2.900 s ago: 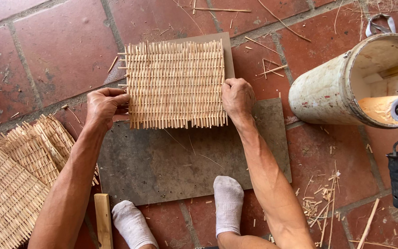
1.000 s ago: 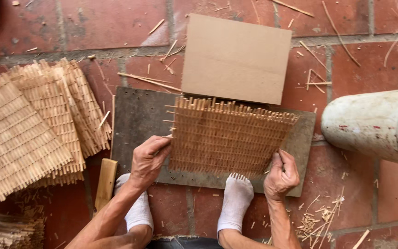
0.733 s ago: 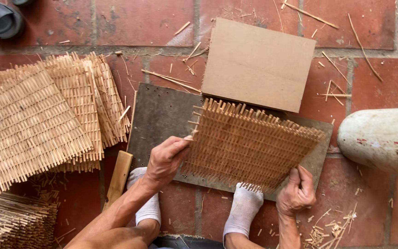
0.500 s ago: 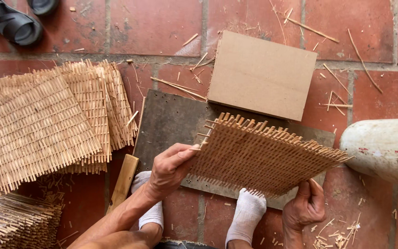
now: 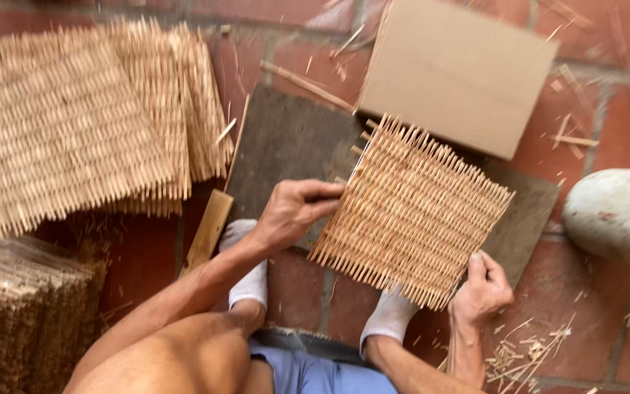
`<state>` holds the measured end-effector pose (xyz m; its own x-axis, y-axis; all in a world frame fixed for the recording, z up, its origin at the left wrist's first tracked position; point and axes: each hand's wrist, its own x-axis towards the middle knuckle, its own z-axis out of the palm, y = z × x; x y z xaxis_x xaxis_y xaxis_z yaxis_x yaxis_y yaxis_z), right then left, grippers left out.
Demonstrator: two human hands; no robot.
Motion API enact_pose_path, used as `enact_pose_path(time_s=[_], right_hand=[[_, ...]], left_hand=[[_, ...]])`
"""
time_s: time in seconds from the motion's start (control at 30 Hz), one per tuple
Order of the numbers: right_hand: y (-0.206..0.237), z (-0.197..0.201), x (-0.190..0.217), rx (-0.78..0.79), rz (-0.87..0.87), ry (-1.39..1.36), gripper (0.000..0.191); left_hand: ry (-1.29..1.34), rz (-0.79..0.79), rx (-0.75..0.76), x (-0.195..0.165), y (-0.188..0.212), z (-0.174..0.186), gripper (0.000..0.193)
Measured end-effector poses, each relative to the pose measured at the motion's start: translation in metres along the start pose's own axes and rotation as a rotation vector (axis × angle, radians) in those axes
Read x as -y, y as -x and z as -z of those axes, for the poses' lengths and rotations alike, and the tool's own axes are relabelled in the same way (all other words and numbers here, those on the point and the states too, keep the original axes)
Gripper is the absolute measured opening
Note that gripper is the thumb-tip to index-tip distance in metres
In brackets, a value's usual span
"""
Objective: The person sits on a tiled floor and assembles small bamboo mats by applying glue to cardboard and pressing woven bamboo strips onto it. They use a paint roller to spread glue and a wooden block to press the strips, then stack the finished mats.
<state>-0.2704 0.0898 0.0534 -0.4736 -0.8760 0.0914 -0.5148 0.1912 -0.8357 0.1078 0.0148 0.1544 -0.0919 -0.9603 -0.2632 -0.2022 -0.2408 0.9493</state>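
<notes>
A square woven mat of thin bamboo strips (image 5: 411,211) is lifted and tilted above a dark flat board (image 5: 286,138). My left hand (image 5: 297,211) grips the mat's left edge. My right hand (image 5: 481,288) holds its lower right corner. My two feet in white socks (image 5: 248,273) rest on the brick floor just below the mat. A tan cardboard sheet (image 5: 457,69) lies on the far end of the board.
A pile of finished woven mats (image 5: 74,120) lies at the left, with another stack (image 5: 20,306) at the lower left. A wooden stick (image 5: 209,228) lies beside the board. A pale bucket lies on its side (image 5: 617,215) at the right. Bamboo scraps litter the bricks (image 5: 526,350).
The mat has been lifted off the board, pulled toward me and turned, its right side tilting. The view has swung left, showing more of the mat piles.
</notes>
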Motion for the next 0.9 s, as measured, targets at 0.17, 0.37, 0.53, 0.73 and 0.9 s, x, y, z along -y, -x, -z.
enact_pose_path(time_s=[0.17,0.37,0.53,0.73,0.9], right_hand=[[-0.005,-0.010,-0.015,-0.040,-0.122,-0.355,0.014],[-0.072,-0.020,0.006,-0.071,-0.020,-0.219,0.014],[-0.119,-0.047,0.007,0.031,0.042,-0.488,0.014],[-0.121,-0.050,0.001,0.039,0.022,-0.528,0.013],[-0.117,-0.040,0.006,0.055,-0.010,-0.545,0.012]], left_hand=[[0.188,0.046,0.070,0.017,-0.009,-0.004,0.030],[0.414,0.119,0.157,0.009,-0.063,0.010,0.032],[0.457,0.079,0.043,0.011,-0.093,0.012,0.026],[0.348,0.041,0.000,0.010,-0.094,0.013,0.023],[0.371,0.040,0.030,0.002,-0.089,0.014,0.023]])
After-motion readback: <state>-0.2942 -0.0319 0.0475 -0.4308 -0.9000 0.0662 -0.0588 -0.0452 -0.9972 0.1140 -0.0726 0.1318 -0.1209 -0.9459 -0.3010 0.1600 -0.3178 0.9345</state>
